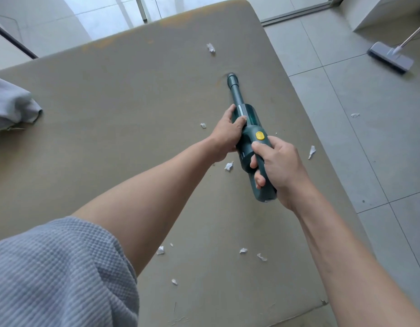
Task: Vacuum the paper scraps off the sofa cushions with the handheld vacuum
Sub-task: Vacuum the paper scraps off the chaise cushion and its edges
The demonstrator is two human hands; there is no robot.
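A dark green handheld vacuum [248, 138] with a yellow button lies angled over the tan sofa cushion [109, 109]. Its round nozzle [231, 77] presses into the fabric and puckers it. My right hand [276, 168] grips the handle at the rear, thumb just below the button. My left hand [224, 135] holds the front of the body beside the clear dust cup. White paper scraps lie around: one far ahead of the nozzle [210, 47], one left of my left hand [203, 125], one under the vacuum [229, 166], several near the front [243, 250].
A grey cloth [13, 107] lies at the cushion's left edge. On the tiled floor to the right stand a grey floor brush [390, 57] with a long handle and two scraps, one by the cushion edge [311, 152], one farther out [355, 115].
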